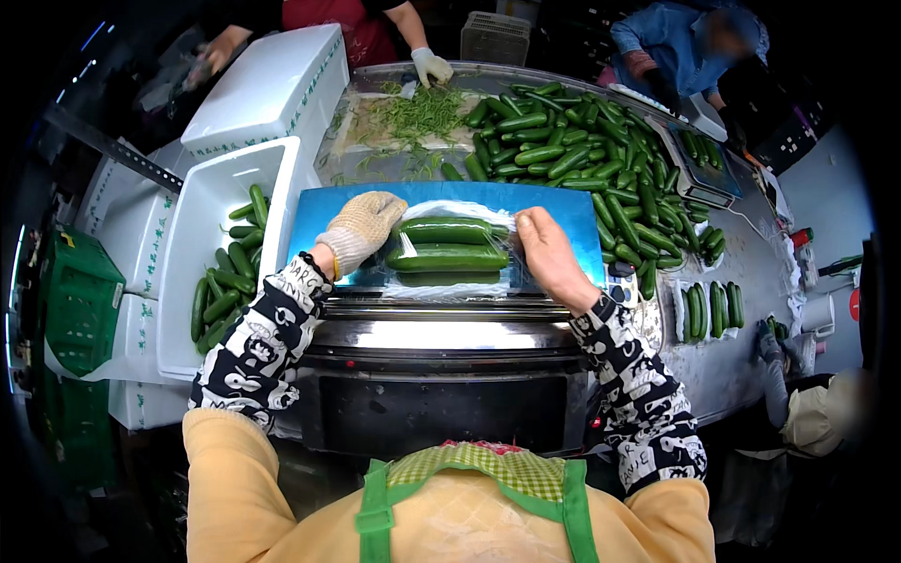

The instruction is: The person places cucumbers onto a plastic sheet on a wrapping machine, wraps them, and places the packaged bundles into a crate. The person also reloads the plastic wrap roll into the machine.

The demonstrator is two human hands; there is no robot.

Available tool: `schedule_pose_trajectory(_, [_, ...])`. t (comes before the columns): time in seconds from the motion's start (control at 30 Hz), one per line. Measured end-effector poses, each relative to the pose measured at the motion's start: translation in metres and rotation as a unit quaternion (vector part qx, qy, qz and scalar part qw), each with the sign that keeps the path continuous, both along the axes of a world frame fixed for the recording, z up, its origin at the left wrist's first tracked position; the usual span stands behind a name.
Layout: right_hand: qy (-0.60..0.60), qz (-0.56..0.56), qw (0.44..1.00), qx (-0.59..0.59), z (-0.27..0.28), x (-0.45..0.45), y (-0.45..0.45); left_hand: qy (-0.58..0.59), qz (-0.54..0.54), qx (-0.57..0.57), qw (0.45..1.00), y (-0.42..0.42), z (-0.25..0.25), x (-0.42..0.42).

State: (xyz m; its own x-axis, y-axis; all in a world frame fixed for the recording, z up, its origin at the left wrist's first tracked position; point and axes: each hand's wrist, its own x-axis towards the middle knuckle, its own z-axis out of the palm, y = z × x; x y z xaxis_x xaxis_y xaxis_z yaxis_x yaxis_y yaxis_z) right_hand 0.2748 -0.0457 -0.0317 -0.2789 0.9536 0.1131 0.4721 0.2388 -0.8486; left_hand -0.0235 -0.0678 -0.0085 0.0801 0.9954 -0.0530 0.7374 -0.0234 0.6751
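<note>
In front of me, a row of green cucumbers [450,257] lies under clear plastic film [457,207], with a white edge showing below them. The pack rests on the blue plate [320,211] of a film-wrapping machine [450,336], just beyond its shiny metal bar. My left hand [362,224], in a knitted work glove, has its fingers curled on the film at the pack's far left corner. At the far right corner, my bare right hand [550,255] pinches gathered film between thumb and fingers.
A white foam box [172,281] holding cucumbers stands left, near a green crate [81,302]. Heaped cucumbers [563,141] cover the table beyond. At right are packed trays [693,313] and a scale [704,186]. A co-worker's gloved hand [431,67] is at the far edge; other people work at right.
</note>
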Motion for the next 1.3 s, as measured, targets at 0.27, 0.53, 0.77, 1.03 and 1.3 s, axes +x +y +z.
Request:
schedule_pose_trajectory(0.27, [-0.064,-0.009,0.997,0.042,-0.015,-0.014,-0.010,-0.197,0.031,0.138,0.970,-0.025,-0.029,0.006])
schedule_pose_trajectory(0.53, [-0.043,-0.037,0.998,-0.037,0.072,0.019,-0.070,-0.278,0.083,0.180,0.940,-0.091,0.053,0.060])
schedule_pose_trajectory(0.77, [0.028,-0.235,0.971,-0.032,0.057,0.078,-0.211,-0.252,0.072,0.182,0.948,-0.187,0.046,0.129])
schedule_pose_trajectory(1.03, [0.132,-0.107,0.933,-0.317,-0.025,0.033,-0.231,-0.212,0.169,0.016,0.962,-0.262,-0.033,0.090])
schedule_pose_trajectory(1.3, [0.058,0.028,0.958,-0.278,-0.019,-0.004,-0.232,-0.352,-0.042,-0.267,0.896,-0.259,0.005,0.023])
